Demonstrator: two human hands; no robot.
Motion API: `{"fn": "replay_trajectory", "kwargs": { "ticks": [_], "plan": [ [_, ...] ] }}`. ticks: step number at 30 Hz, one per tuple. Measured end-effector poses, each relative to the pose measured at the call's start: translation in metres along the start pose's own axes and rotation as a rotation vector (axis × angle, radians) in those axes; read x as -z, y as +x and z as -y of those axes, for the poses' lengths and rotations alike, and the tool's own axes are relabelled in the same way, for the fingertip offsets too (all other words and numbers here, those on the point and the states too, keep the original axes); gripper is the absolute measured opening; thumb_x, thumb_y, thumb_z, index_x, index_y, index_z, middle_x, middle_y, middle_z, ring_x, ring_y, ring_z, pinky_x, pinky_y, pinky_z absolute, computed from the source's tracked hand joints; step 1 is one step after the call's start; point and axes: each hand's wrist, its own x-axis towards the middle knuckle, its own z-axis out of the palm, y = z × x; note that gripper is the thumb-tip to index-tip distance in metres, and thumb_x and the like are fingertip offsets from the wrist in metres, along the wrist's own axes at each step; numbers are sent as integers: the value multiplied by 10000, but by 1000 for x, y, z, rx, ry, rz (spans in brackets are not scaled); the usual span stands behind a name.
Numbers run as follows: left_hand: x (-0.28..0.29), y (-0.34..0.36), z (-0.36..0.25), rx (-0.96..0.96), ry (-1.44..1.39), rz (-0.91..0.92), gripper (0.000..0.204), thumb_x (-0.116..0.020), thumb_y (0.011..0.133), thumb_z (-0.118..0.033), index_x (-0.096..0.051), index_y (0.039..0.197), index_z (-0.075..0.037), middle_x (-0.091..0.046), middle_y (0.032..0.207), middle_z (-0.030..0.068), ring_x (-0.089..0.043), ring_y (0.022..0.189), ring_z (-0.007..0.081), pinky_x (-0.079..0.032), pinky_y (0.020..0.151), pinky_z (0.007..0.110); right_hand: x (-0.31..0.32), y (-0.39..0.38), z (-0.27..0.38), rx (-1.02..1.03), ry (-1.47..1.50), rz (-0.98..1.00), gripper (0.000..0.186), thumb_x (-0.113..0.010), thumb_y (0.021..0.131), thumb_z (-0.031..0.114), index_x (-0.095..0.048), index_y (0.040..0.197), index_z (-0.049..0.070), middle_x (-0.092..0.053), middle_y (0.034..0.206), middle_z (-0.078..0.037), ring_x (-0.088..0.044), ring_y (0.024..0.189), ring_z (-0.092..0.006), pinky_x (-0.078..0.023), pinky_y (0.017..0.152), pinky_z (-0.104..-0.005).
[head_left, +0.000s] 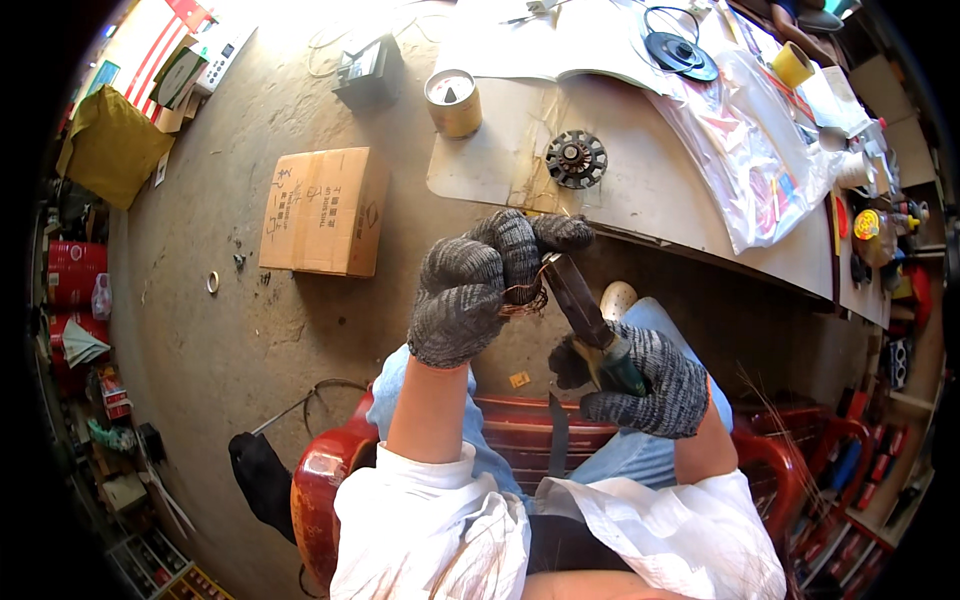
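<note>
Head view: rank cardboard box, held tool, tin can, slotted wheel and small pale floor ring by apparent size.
1. Cardboard box
2. Held tool, partly covered
3. Tin can and slotted wheel: too alike to rank
4. Small pale ring

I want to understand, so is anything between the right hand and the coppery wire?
Yes, the green-handled tool. The right hand grips it, and its dark head fills the gap toward the coppery wire at the left hand. Nothing else visible stands between.
</note>
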Motion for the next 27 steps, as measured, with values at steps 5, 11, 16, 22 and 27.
{"fn": "replay_trajectory", "kwargs": {
  "ticks": [5, 11, 16, 22, 27],
  "plan": [
    [-5, -1, 3, -13, -37, -71, 222, -615, 793, -193, -541, 659, -32, -484, 769, 128, -476, 1078, 434, -391, 849, 445, -3, 0, 3, 48, 9, -47, 382, -699, 770, 143, -522, 1090, 31, -594, 1000, -72, -599, 903, -157, -488, 797, -285],
    [-6, -9, 6, 47, -134, -186, 153, -628, 787, -177, -592, 725, -43, -502, 805, 124, -473, 1081, 435, -364, 916, 491, -1, 1, -1, 0, -77, -34, 348, -685, 775, 144, -532, 1068, 35, -612, 938, -52, -607, 863, -142, -486, 791, -277],
    [-3, -3, 9, -8, -95, -74, 102, -631, 792, -169, -640, 828, -74, -508, 817, 118, -461, 1104, 429, -335, 959, 520, -2, 3, -5, 3, -32, -48, 355, -689, 777, 155, -529, 1069, 33, -609, 955, -55, -604, 870, -143, -482, 803, -279],
    [0, -5, 12, -4, -129, -48, 171, -641, 795, -148, -659, 965, -143, -502, 806, 106, -452, 1123, 427, -361, 947, 508, -2, 3, -7, 62, -32, -55, 374, -695, 774, 152, -521, 1083, 32, -602, 981, -58, -594, 898, -145, -475, 819, -284],
    [-8, -2, 13, -39, -92, -101, 149, -646, 787, -148, -650, 930, -107, -512, 819, 117, -459, 1116, 423, -393, 915, 491, -5, 3, -9, 63, -31, -120, 340, -696, 765, 142, -540, 1050, 39, -607, 933, -59, -596, 864, -157, -478, 791, -290]
  ]
}}
